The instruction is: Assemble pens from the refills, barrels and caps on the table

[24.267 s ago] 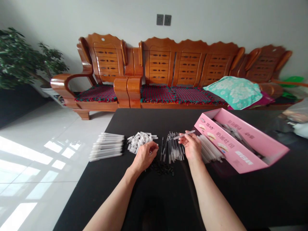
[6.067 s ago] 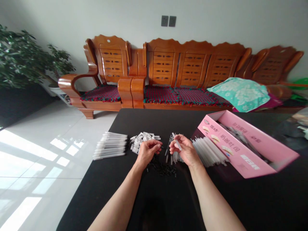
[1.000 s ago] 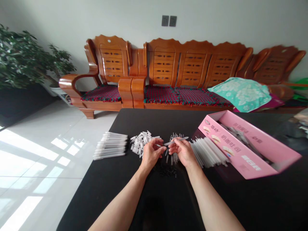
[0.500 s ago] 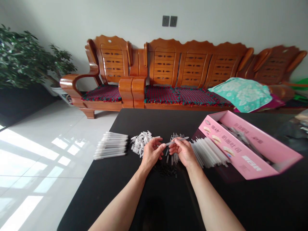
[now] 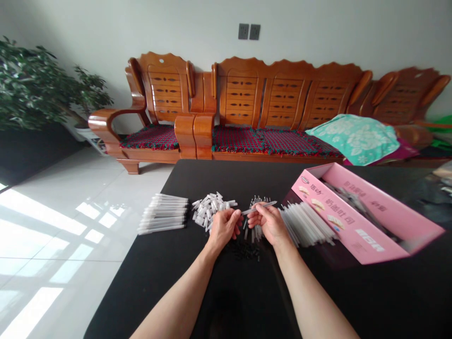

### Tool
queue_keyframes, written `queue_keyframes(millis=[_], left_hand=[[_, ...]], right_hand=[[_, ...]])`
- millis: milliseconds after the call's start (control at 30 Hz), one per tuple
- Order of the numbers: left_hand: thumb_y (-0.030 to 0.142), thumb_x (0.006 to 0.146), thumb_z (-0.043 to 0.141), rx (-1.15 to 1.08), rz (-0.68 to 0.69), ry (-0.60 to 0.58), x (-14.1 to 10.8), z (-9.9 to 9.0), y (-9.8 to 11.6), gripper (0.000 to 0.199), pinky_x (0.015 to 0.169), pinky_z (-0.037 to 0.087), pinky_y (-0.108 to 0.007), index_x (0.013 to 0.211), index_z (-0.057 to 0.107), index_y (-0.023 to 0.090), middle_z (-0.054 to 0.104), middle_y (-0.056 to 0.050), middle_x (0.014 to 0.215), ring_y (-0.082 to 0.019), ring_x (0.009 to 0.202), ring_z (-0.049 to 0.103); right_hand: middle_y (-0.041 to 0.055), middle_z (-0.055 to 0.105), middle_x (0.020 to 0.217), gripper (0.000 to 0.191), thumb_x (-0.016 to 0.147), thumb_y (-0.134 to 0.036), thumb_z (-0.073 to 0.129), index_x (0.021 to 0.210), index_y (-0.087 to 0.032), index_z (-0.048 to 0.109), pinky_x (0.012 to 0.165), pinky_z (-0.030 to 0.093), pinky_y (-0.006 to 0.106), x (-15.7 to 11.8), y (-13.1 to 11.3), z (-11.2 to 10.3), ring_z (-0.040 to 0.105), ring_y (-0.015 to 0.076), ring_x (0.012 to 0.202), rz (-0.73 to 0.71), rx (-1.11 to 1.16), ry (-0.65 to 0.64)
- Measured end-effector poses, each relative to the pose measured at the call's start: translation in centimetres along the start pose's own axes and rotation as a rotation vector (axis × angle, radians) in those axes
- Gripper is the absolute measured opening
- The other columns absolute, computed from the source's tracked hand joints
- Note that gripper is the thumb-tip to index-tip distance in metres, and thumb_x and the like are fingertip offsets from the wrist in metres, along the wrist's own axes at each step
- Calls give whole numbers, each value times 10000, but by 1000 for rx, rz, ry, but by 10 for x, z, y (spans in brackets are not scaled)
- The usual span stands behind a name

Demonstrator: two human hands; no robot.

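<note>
A translucent pen barrel [image 5: 249,211] is held almost level between my two hands, over the black table. My right hand [image 5: 269,223] pinches its right part between thumb and fingers, the pointed tip sticking out to the right. At the barrel's left end my left hand [image 5: 223,228] is closed, thumb and forefinger pressed together on that end; any small part inside the grip is hidden. Just behind the left hand lies a pile of white pen caps [image 5: 206,212]. Thin refills [image 5: 257,231] lie behind and beneath the right hand. Small black plugs [image 5: 247,251] are scattered in front.
A row of white pens with black ends [image 5: 164,214] lies at the left. Frosted barrels [image 5: 309,225] are stacked to the right, against a pink box [image 5: 328,216] with dark contents. Beyond the black table [image 5: 158,278] stands a wooden bench [image 5: 243,94].
The raised left fingers have curled in and drawn down around the pen barrel's left end, uncovering more of the caps. The right hand and the barrel have barely moved.
</note>
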State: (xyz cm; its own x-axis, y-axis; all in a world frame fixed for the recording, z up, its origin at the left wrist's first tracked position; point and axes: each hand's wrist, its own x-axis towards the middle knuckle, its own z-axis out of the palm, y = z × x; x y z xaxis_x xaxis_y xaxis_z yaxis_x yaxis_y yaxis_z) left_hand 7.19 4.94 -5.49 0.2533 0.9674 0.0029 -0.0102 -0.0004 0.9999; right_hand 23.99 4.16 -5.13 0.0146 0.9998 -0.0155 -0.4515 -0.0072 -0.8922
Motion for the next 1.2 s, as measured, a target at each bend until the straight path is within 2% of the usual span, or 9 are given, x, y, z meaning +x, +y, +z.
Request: queue_keyframes(millis=[133, 267, 400, 533, 733, 967, 1033, 1100, 1200], left_hand=[[461, 790, 688, -9, 17, 24, 0, 1, 2, 341, 370, 440, -173, 770, 632, 125, 580, 1, 528, -92, 407, 531], [474, 771, 709, -72, 32, 50, 0, 0, 3, 375, 413, 497, -207, 909, 655, 129, 620, -12, 599, -114, 458, 577], [563, 851, 575, -20, 12, 18, 1, -2, -3, 448, 340, 427, -185, 819, 652, 123, 630, -40, 647, -102, 429, 555], [525, 832, 618, 35, 29, -4, 1, -3, -4, 391, 343, 390, -178, 744, 624, 145, 582, -7, 539, -87, 377, 498], [429, 820, 651, 174, 111, 68, -4, -1, 0, 249, 400, 393, -201, 793, 658, 182, 593, 4, 525, -124, 429, 546], [325, 841, 642, 422, 341, 77, -10, 0, 10, 146, 574, 449, -245, 797, 705, 200, 660, -32, 699, -147, 596, 594], [350, 853, 628, 381, 322, 133, -8, -7, 14, 171, 579, 453, -245, 847, 716, 204, 665, -32, 701, -152, 601, 598], [363, 858, 614, 351, 286, 262, -5, -18, 16, 188, 572, 451, -239, 882, 717, 208, 659, -21, 678, -152, 589, 600], [349, 856, 606, 361, 257, 442, 2, -34, 15, 175, 577, 448, -230, 887, 717, 217, 654, -3, 667, -147, 586, 603]], right_hand=[[52, 742, 657, 248, 778, -383, 744, 845, -155, 673, 446, 584, 270, 1, 0, 0, 688, 177, 493, 0, -1, -1], [52, 743, 660, 252, 776, -387, 746, 848, -157, 673, 444, 582, 265, 1, 0, -1, 687, 175, 489, -4, 0, 1], [51, 739, 656, 250, 774, -387, 748, 839, -158, 672, 440, 581, 262, 1, -1, 0, 684, 172, 486, -7, -6, 2], [51, 738, 657, 254, 782, -396, 744, 841, -160, 671, 445, 582, 264, 0, 0, 0, 686, 173, 493, -5, -17, -3], [46, 730, 631, 273, 767, -410, 753, 828, -157, 667, 420, 571, 263, -1, -1, 1, 671, 171, 469, 10, -20, 27], [42, 713, 587, 284, 763, -425, 754, 767, -161, 649, 372, 538, 244, 0, 0, 0, 639, 160, 423, -15, -56, 132], [57, 733, 646, 284, 776, -429, 743, 752, -166, 638, 401, 555, 254, 2, -2, -1, 663, 168, 467, -91, -43, 169], [71, 748, 714, 282, 790, -432, 730, 764, -167, 638, 431, 567, 259, 3, -6, -3, 684, 173, 516, -145, -44, 174], [42, 720, 668, 274, 800, -426, 716, 853, -163, 661, 381, 518, 230, 3, -10, -5, 635, 144, 464, -145, -58, 155]])
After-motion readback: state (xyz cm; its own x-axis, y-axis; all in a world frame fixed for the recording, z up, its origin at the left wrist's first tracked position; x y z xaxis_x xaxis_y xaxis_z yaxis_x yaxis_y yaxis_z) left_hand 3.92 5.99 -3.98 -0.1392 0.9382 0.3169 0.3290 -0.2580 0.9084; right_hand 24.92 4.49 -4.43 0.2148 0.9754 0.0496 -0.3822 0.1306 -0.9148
